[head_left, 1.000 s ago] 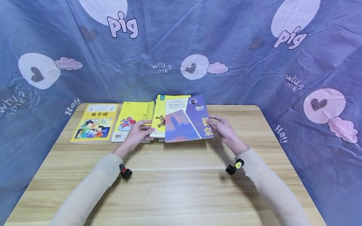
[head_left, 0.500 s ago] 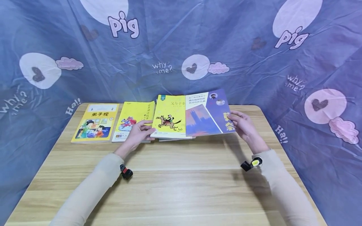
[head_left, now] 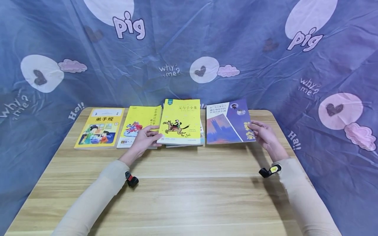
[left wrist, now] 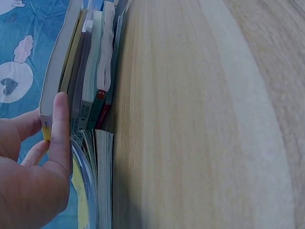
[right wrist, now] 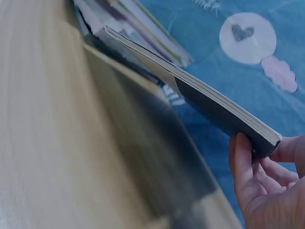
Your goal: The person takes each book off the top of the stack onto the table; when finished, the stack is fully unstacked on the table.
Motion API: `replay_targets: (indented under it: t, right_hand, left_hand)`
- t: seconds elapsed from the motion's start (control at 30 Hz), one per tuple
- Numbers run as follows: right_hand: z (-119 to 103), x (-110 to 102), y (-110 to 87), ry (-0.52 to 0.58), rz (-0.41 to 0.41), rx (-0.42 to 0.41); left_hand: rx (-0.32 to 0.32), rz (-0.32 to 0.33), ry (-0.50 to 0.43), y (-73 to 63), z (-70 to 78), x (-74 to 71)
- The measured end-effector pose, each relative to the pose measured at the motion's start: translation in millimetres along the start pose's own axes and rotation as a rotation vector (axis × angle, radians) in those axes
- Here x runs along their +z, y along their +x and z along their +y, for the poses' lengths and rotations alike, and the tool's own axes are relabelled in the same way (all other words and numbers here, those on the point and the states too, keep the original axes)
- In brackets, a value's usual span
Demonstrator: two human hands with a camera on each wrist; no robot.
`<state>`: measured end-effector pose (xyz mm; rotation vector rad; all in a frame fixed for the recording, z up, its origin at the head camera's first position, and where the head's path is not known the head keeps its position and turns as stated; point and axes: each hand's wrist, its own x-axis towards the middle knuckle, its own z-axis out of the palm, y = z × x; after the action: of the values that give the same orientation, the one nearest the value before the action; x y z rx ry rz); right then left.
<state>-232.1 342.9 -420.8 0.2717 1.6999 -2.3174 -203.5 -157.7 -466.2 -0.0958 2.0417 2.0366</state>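
Purple book, pinched in my right hand, now clears the stack rightward, uncovering the yellow book my left hand pinches.

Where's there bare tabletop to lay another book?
The broadest bare patch of the wooden table lies between the left sleeve and right sleeve. Another lies left of the left sleeve. The far edge is crowded: orange book, mythology book, horse-rider book atop a pile, purple book in the right hand.
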Motion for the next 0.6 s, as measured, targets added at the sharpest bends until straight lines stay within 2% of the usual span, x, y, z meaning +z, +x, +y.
replay_targets:
  t: [0.23,0.37,0.6]
  right_hand:
    - [18.7,-8.0,11.8,-0.066,-0.004,0.034]
    - [25.3,-5.1,18.5,-0.084,0.005,0.054]
    - [33.3,3.1,33.5,-0.195,0.025,0.072]
  left_hand:
    - [-0.006,-0.001,-0.002,0.5,0.5,0.1]
    - [-0.008,0.0,0.002,1.4,-1.2,1.0]
    - [-0.008,0.006,0.009,0.7,-1.2,1.0]
